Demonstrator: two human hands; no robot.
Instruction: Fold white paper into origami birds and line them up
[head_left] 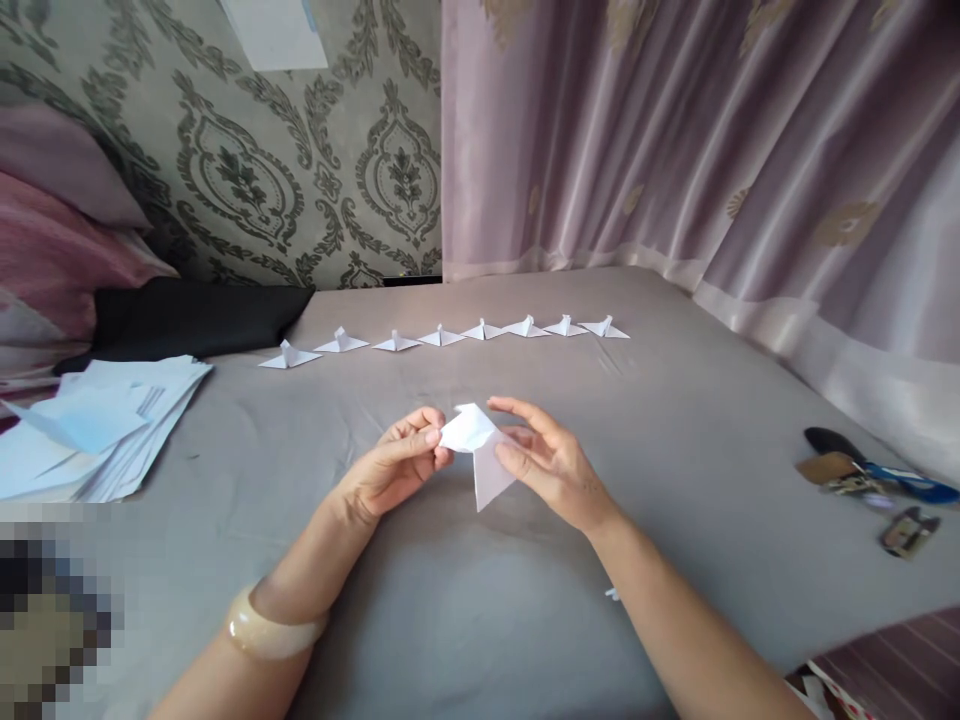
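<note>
A folded white paper bird (471, 430) is held in the air between my two hands, above the grey sheet. My left hand (401, 455) pinches its left tip between thumb and fingers. With the thumb and bent fingers, my right hand (551, 460) grips the right side, where a pointed flap hangs down; the index finger is lifted near the upper edge. Beyond my hands, several similar folded paper birds (484, 329) stand in a row across the sheet.
A stack of white paper sheets (150, 430) lies at the left, near a black cloth (187, 315). At the right are blue-handled scissors (911, 482), keys (847, 485) and a small clear-looking object (909, 532). A paper scrap (613, 594) sits by my right forearm. Curtains (600, 150) hang behind.
</note>
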